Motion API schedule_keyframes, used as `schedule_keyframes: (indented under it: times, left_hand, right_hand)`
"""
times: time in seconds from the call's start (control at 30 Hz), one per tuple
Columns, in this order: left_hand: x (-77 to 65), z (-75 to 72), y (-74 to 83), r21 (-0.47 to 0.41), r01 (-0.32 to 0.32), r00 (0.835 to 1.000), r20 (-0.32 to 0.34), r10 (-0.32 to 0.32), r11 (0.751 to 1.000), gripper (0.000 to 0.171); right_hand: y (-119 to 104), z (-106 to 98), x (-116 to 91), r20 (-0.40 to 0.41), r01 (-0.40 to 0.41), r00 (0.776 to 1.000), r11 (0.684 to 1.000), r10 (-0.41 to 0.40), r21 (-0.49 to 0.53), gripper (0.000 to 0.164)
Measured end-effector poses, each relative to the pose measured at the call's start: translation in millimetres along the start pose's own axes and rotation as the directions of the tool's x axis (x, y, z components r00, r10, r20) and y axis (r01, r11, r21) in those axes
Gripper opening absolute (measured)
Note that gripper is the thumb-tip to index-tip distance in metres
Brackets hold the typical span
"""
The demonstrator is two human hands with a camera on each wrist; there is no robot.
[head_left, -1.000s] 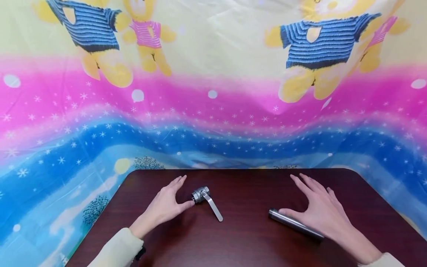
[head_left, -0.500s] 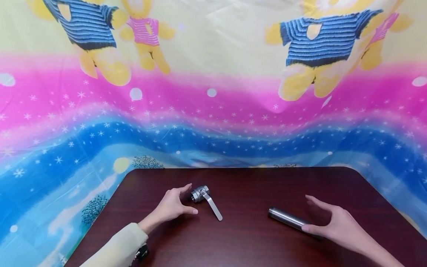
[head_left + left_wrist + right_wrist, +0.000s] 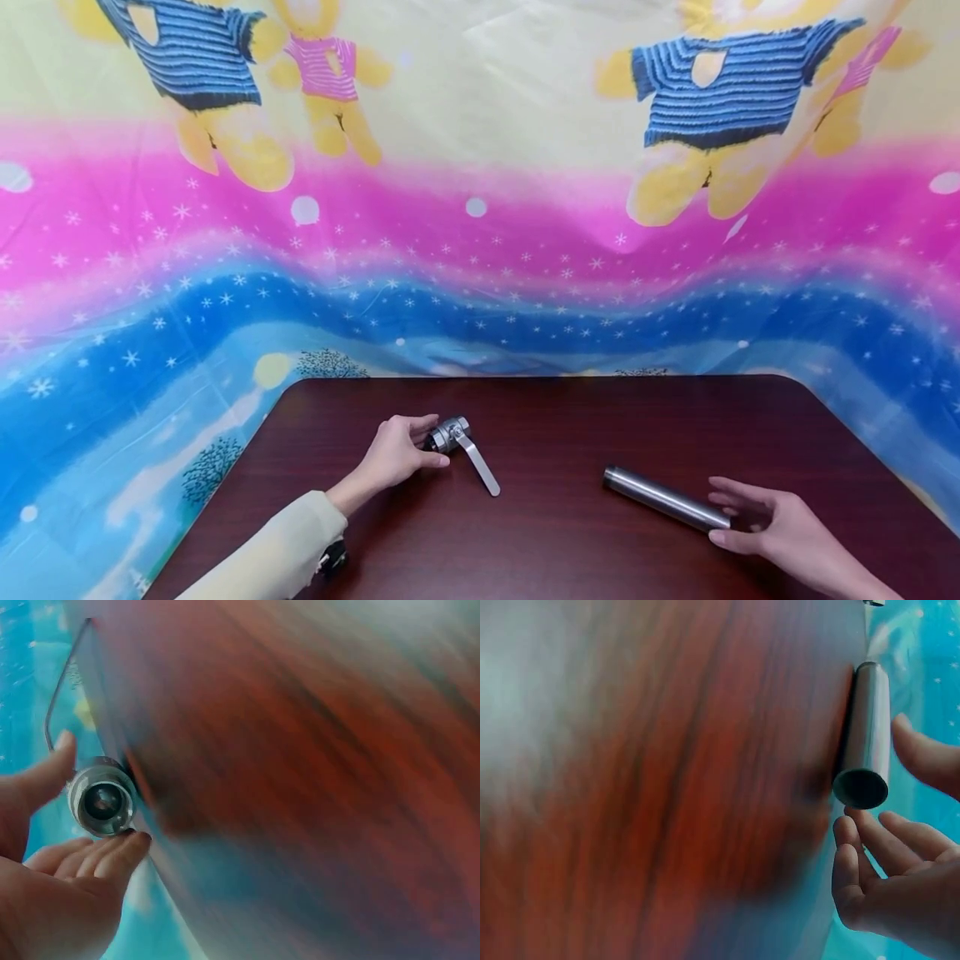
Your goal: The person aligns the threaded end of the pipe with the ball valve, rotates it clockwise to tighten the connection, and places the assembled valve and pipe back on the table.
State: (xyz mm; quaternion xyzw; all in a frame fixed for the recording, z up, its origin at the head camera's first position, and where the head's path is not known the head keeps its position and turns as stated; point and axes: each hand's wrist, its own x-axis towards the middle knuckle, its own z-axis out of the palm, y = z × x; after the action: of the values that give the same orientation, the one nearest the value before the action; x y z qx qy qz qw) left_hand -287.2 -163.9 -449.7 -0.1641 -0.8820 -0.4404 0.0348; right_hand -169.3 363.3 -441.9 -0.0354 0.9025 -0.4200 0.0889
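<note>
A metal ball valve (image 3: pixel 447 435) with a long flat lever handle lies on the dark wooden table, left of centre. My left hand (image 3: pixel 397 454) is at the valve's left end, thumb on the near side and fingers on the far side. In the left wrist view the valve's round threaded opening (image 3: pixel 103 801) faces the palm, and the fingers are not closed around it. A steel pipe (image 3: pixel 663 497) lies slanted on the table at the right. Around its near end stands my right hand (image 3: pixel 787 529), thumb and fingers apart. The right wrist view shows the pipe's hollow end (image 3: pixel 860 788) between them.
The dark red-brown table (image 3: pixel 540 542) has rounded far corners. Behind it and along its sides hangs a colourful cloth (image 3: pixel 480 250) printed with bears and snowflakes. A dark wrist strap (image 3: pixel 332 558) shows at the left sleeve.
My left hand has lowered and come in around the valve's left end. My right hand has drawn back from above the pipe to its near end. Valve and pipe lie where they were.
</note>
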Motion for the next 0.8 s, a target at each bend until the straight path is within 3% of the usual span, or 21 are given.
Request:
schedule_keyframes:
  times: [0.17, 0.37, 0.57, 0.8]
  left_hand:
    - [5.2, 3.5, 3.5, 0.026, 0.026, 0.998, -0.05, -0.025, 0.999, 0.068]
    - [7.1, 8.6, 6.4, 0.114, 0.03, 0.997, -0.079, -0.021, 0.993, 0.065]
    - [9.2, 12.2, 9.3, 0.177, 0.053, 0.995, -0.092, -0.037, 0.983, 0.062]
    - [10.8, 11.9, 11.1, 0.177, 0.071, 0.995, -0.086, -0.056, 0.982, 0.058]
  right_hand:
    - [8, 2, 1, 0.006, -0.018, 1.0, 0.998, 0.018, 0.056, 0.08]
    - [8, 4, 1, -0.007, -0.034, 0.999, 0.999, 0.034, 0.038, 0.071]
    - [6, 6, 1, -0.018, -0.009, 1.0, 1.0, 0.009, 0.014, 0.063]
    - [4, 10, 2, -0.046, -0.053, 0.998, 0.999, 0.053, 0.012, 0.053]
